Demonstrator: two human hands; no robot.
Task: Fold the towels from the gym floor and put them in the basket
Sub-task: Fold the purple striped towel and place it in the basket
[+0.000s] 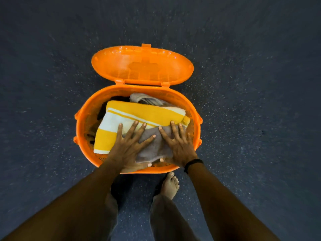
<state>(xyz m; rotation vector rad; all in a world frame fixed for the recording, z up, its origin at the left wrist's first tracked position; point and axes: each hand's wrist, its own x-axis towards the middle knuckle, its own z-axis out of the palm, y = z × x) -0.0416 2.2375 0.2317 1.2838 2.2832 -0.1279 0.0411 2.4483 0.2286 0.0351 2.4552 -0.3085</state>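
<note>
1. Head view: your left hand (129, 146) lies flat with its fingers spread wide, pressing on the folded grey towel (151, 146) and overlapping the near edge of the folded yellow-and-white striped towel (139, 115).
2. Your right hand (178, 146) is spread flat the same way, just beside the left, pressing the right part of the grey towel; a black band (192, 162) circles that wrist.
3. The grey towel sits under and between your two hands, at the near side of the round orange plastic basket (81, 122), on top of the striped towel.
4. The striped towel's long axis runs left to right across the basket, tilted so its right end points slightly toward you; its stripes follow that axis.
5. A second, crumpled grey cloth (147, 100) shows behind it, against the far wall.
6. The basket's hinged orange lid (142, 65) stands open, leaning away from you.
7. The basket rests on the dark speckled gym floor (251, 101), just in front of your bare foot (171, 184).
</note>
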